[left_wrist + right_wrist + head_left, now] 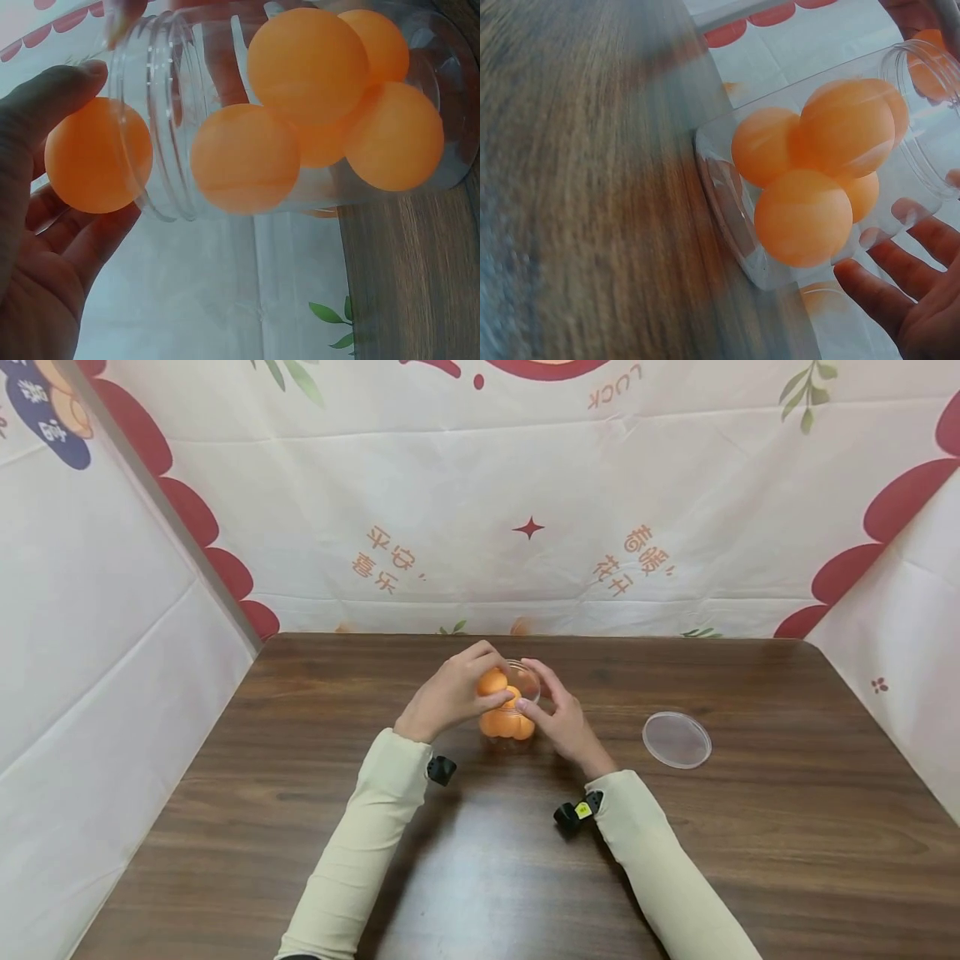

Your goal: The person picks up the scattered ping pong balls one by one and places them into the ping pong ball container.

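Note:
A clear plastic jar [174, 127] stands upright on the table, its wide ringed mouth uncovered. Several plain orange ping-pong balls [802, 217] are piled inside it. My left hand [452, 695] reaches over the jar's left side and pinches one more orange ball [94, 156] between thumb and fingers, right at the mouth. On the jar's other side is my right hand [564, 720]; its fingers [874, 296] and thumb curl around the upper wall and hold it. Part of the pinched ball lies behind the rim in the left wrist view.
A round clear lid [677, 740] lies flat on the brown wooden table [225, 827], to the right of the jar. Behind the table's far edge hangs a white printed cloth [465, 485], with more cloth along both sides.

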Tool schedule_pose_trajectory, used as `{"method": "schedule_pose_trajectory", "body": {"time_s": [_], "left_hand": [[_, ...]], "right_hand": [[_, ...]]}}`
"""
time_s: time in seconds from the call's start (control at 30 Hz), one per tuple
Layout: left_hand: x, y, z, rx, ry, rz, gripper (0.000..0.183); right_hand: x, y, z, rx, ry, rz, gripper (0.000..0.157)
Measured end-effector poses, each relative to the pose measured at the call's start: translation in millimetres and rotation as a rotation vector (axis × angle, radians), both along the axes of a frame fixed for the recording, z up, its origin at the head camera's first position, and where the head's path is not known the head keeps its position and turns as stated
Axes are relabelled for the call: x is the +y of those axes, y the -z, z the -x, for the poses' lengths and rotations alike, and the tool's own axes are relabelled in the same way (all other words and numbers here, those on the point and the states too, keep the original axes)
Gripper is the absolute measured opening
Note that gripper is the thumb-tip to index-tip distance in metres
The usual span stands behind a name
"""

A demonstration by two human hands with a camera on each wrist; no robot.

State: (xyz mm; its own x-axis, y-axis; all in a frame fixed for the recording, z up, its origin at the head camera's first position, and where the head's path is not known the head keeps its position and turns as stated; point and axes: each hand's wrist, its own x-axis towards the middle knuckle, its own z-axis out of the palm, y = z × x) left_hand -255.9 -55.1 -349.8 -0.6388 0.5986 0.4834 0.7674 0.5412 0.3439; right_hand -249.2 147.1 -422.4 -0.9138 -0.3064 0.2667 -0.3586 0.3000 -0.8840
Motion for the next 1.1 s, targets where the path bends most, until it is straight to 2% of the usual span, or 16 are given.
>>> {"method": "schedule_pose_trajectory", "body": {"time_s": [0.6, 0.93, 1.1], "left_hand": [[-6, 4.0, 3.0, -0.023, 0.001, 0.048, 0.033], [-9, 0.3, -0.9, -0.015, 0.013, 0.046, 0.034], [-10, -1.3, -3.5, -0.038, -0.004, 0.072, 0.035]], "right_hand": [[-2, 1.9, 1.5, 0.014, 0.008, -0.004, 0.058], [-3, 0.7, 0.4, 0.015, 0.012, 0.002, 0.057], [-2, 1.2, -1.4, 0.001, 0.016, 0.004, 0.058]]}}
